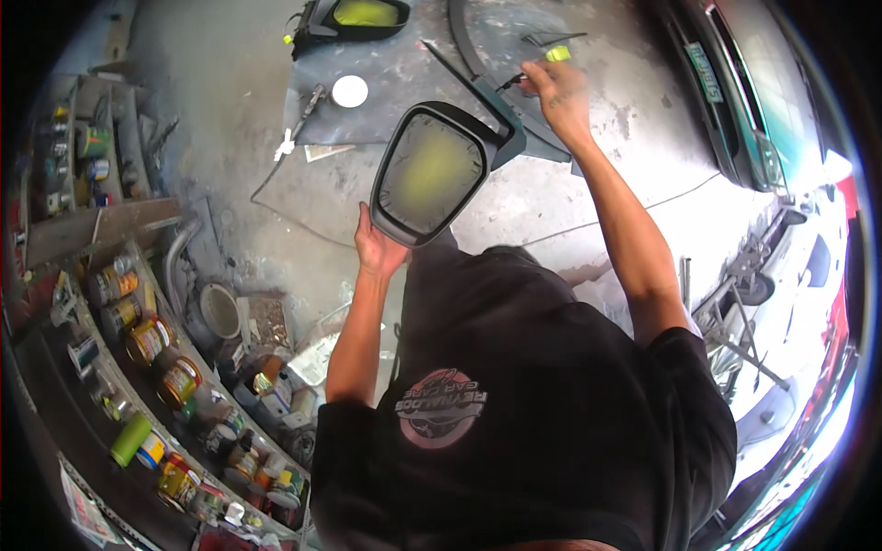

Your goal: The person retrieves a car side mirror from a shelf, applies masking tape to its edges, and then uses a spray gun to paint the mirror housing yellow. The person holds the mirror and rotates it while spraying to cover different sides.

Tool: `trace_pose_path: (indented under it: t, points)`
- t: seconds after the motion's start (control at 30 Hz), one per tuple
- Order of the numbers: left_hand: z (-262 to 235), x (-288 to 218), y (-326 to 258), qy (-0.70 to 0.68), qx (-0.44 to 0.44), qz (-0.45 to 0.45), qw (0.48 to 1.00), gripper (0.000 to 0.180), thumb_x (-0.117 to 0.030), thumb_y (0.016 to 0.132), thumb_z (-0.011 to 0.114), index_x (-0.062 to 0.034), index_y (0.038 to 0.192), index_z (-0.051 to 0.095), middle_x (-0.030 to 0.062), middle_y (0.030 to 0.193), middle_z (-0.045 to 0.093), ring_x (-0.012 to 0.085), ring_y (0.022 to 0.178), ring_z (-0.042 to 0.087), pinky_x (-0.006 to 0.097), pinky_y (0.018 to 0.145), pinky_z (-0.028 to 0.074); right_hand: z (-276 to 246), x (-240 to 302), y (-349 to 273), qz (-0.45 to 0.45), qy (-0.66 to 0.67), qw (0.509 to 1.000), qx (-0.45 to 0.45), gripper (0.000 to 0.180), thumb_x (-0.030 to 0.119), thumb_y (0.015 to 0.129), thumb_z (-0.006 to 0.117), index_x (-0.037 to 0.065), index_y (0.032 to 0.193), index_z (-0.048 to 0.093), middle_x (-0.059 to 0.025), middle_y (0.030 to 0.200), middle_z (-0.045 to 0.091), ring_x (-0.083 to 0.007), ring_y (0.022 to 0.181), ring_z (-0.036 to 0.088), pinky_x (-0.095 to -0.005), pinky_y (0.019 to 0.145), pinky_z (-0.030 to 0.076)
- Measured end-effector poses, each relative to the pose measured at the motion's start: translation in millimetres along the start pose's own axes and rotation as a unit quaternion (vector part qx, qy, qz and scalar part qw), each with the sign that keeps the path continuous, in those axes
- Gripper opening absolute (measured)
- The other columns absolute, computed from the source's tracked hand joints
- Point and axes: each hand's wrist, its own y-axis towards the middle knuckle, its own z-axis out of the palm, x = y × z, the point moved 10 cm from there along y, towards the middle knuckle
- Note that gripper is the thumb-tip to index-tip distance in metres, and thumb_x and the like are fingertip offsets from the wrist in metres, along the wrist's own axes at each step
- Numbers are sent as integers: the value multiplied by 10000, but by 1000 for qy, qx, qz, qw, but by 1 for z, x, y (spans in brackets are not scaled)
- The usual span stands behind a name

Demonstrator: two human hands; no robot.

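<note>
A car side mirror (430, 174) with a dark housing hangs tilted in front of me, yellow-green haze across the middle of its glass. My left hand (378, 248) supports the housing from below at its lower left edge, fingers curled behind it. From the mirror's mounting arm (503, 124) at upper right a short black cable (511, 83) runs to my right hand (554, 94), whose fingers are closed on it. Just beyond those fingertips shows a yellow-green piece (558, 54), seemingly at the cable's end. Finger contact behind the housing is hidden.
A second side mirror (356, 20) lies on a dark sheet (367, 129) on the floor, near a white disc (350, 92) and a thin hose (266, 184). Shelves with several paint cans (150, 340) line the left. A green car (735, 101) stands at right.
</note>
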Motion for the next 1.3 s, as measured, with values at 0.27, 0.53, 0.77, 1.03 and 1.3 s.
trace_pose_path:
  t: [0.27,0.53,0.77,1.03,1.3]
  points:
    - [-30,-27,55,13,-74,-35,997,743,-584,1048,285,11,1464,441,160,1496,486,327,1415,407,490,1197,267,38,-28,29,14,-69,998,7,239,166,900,735,-71,877,734,-151,703,722,-186,682,736,-290,617,556]
    - [-56,-30,93,31,-71,-49,996,647,-537,1059,296,-67,1468,469,117,1496,498,319,1402,431,516,1178,300,59,-79,47,7,-89,995,44,221,156,930,704,-64,917,728,-154,777,729,-195,686,719,-304,630,553]
    - [-73,-35,123,65,-111,-32,991,626,-536,1055,303,-95,1458,490,97,1500,502,314,1412,424,530,1178,294,74,-120,67,-2,-94,994,54,214,196,882,700,-6,826,745,-152,705,710,-304,657,710,-384,654,531]
    - [-79,-31,151,55,-119,-62,989,669,-545,1063,264,-51,1466,465,125,1511,485,312,1421,412,500,1198,265,84,-156,80,33,-104,991,71,223,207,896,701,1,824,747,-141,706,716,-290,657,711,-379,662,532]
    - [-105,-44,181,5,-126,-90,988,737,-574,1055,267,14,1465,437,151,1514,474,314,1431,396,477,1205,250,99,-164,89,62,-132,986,79,209,183,908,706,-13,848,744,-136,688,716,-239,646,721,-342,643,539]
